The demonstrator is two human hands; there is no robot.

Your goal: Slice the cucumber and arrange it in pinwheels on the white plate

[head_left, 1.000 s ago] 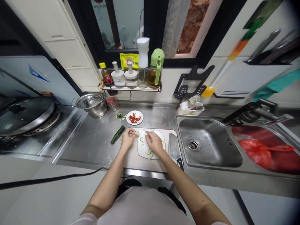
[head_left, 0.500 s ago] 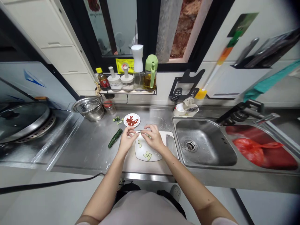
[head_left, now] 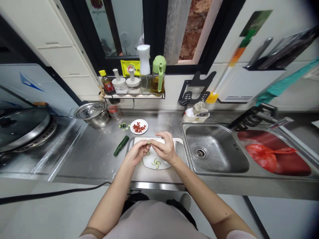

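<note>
My left hand [head_left: 136,153] and my right hand [head_left: 164,147] meet above a white plate [head_left: 149,161] that lies on a pale cutting board [head_left: 139,172]. Both pinch a small green cucumber slice [head_left: 149,142] between their fingertips. A few curved cucumber slices [head_left: 156,162] lie arranged on the plate below. A whole cucumber piece [head_left: 121,145] rests on the steel counter to the left of the board. A cleaver [head_left: 179,149] lies on the board's right edge, partly hidden by my right hand.
A small dish of red chilli [head_left: 139,126] and cucumber scraps [head_left: 124,126] sit behind the board. A lidded steel pot [head_left: 92,113] stands at the left, a condiment shelf [head_left: 133,94] on the wall. The sink [head_left: 214,152] lies right, with a red bag [head_left: 264,156] beyond.
Both hands have come together over the plate, pinching a cucumber slice. The view has shifted slightly, so the counter sits a little lower left.
</note>
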